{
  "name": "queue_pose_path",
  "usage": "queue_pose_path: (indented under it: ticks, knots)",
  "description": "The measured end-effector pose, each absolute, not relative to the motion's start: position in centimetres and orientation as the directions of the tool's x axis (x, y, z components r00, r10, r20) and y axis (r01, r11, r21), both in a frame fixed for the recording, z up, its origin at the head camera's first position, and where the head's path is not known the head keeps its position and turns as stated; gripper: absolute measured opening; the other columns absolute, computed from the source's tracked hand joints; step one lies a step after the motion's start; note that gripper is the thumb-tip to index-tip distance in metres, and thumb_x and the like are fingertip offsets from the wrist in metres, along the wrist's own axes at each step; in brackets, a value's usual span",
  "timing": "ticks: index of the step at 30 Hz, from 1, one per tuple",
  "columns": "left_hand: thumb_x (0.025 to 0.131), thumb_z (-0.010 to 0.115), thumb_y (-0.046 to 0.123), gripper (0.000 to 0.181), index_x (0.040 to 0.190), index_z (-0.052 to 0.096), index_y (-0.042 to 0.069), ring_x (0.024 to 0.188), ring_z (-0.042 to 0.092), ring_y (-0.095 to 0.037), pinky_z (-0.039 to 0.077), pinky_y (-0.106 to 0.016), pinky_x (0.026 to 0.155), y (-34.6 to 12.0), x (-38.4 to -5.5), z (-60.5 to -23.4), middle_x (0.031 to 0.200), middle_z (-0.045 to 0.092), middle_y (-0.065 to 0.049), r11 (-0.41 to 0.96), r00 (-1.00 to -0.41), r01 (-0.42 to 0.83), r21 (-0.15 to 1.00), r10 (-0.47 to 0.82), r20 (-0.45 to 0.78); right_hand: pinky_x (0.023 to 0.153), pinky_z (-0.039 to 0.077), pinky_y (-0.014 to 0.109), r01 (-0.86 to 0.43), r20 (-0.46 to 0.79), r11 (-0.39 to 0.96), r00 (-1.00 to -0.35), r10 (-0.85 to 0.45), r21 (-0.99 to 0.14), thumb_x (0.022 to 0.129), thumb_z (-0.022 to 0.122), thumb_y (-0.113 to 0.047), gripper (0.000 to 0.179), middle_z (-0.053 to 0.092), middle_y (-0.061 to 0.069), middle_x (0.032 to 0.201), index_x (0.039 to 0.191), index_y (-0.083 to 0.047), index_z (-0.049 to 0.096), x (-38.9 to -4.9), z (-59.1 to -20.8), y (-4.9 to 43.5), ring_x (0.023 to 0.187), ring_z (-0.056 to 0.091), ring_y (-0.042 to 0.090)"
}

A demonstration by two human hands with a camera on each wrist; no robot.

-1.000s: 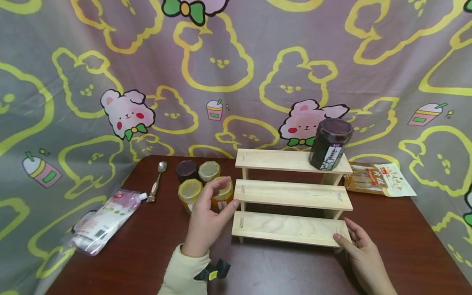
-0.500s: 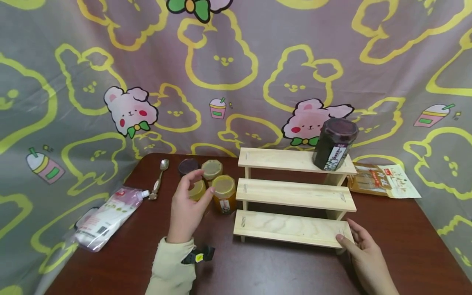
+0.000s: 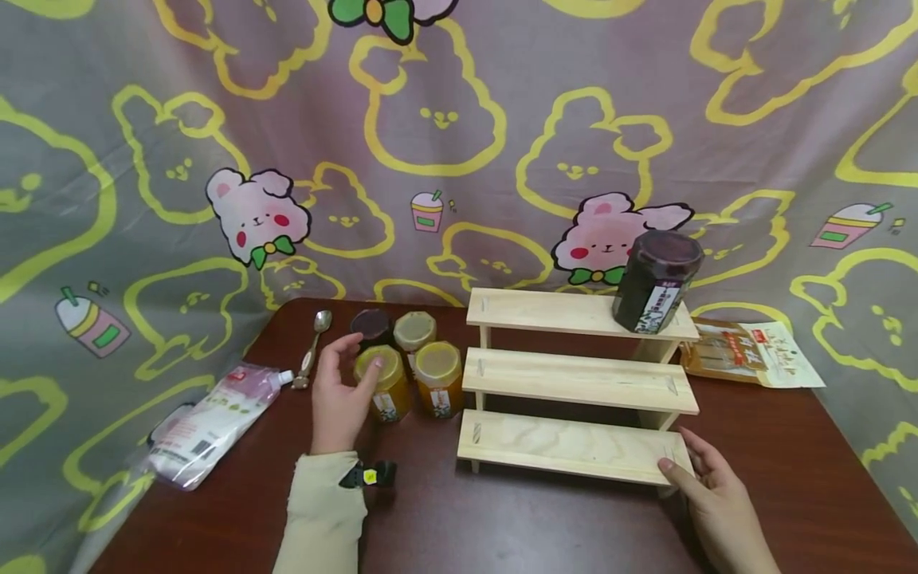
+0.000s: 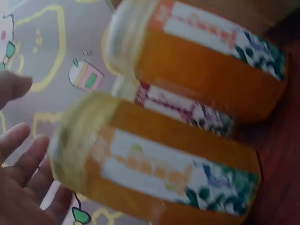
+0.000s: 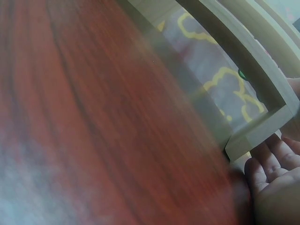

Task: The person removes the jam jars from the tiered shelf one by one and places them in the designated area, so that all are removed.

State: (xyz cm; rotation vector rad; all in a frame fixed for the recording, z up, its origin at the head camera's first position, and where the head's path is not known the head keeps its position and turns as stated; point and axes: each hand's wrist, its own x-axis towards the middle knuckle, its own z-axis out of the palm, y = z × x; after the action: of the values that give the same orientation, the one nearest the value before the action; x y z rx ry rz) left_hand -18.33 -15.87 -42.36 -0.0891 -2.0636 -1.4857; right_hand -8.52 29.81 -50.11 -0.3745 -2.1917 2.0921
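Observation:
My left hand (image 3: pixel 340 395) is spread at the left of a yellow-lidded jar (image 3: pixel 390 399) of amber contents, thumb and fingers about its lid. In the left wrist view, a gap shows between the thumb and this jar (image 4: pixel 159 164); whether the fingers touch it is unclear. A second amber jar (image 3: pixel 440 391) stands to its right, with a pale-lidded jar (image 3: pixel 414 328) and a dark-lidded jar (image 3: pixel 370 323) behind. My right hand (image 3: pixel 720 494) grips the right end of the lowest step of a three-tier wooden display rack (image 3: pixel 566 446), thumb on top, fingers around the side.
A dark octagonal jar (image 3: pixel 658 283) stands on the top tier's right end. Behind the rack's right side lies a snack packet (image 3: pixel 753 355). A spoon (image 3: pixel 313 351) and a white-and-purple spouted pouch (image 3: pixel 215 426) lie at the left. A patterned curtain (image 3: pixel 459 143) hangs behind the table.
My left hand has moved left, from beside the rack and the right amber jar to the left amber jar. The right hand stays on the rack's lowest step.

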Motion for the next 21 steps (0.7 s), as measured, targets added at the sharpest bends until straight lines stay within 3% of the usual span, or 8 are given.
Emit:
queue_pose_path:
  ticks: [7,13,21]
  knots:
    - [0.083,0.083,0.014,0.075,0.145,0.041,0.005,0.132,0.047,-0.030,0.039,-0.052,0.106,-16.9,-18.9,-43.7,0.142,0.050,-0.013,0.414,-0.908,0.278,0.867,-0.181,0.378,0.083,0.051,0.014,0.070,-0.074,-0.025,-0.973,0.218,-0.997,0.097,0.068,-0.015,0.081,0.054,-0.020,0.119,0.155,0.008,0.015,-8.5,-50.3,29.9,0.106,0.057,-0.010]
    - [0.080,0.088,0.021,0.098,0.155,0.026,0.013,0.134,0.044,-0.031,0.037,-0.054,0.108,-18.2,-19.1,-45.1,0.147,0.045,-0.013,0.413,-0.968,0.177,0.894,-0.092,0.234,0.083,0.051,0.013,0.076,-0.077,-0.013,-0.972,0.221,-0.997,0.097,0.068,-0.016,0.082,0.053,-0.015,0.124,0.155,0.007,0.016,-8.5,-50.3,29.9,0.107,0.057,-0.010]
    - [0.078,0.088,0.033,0.103,0.155,0.022,0.013,0.138,0.043,-0.036,0.034,-0.057,0.112,-19.5,-19.5,-46.7,0.148,0.044,-0.016,0.481,-0.997,0.064,0.874,-0.012,0.080,0.083,0.051,0.012,0.071,-0.073,-0.013,-0.972,0.222,-0.997,0.097,0.068,-0.015,0.081,0.054,-0.021,0.119,0.155,0.007,0.016,-8.6,-50.3,30.0,0.106,0.057,-0.011]
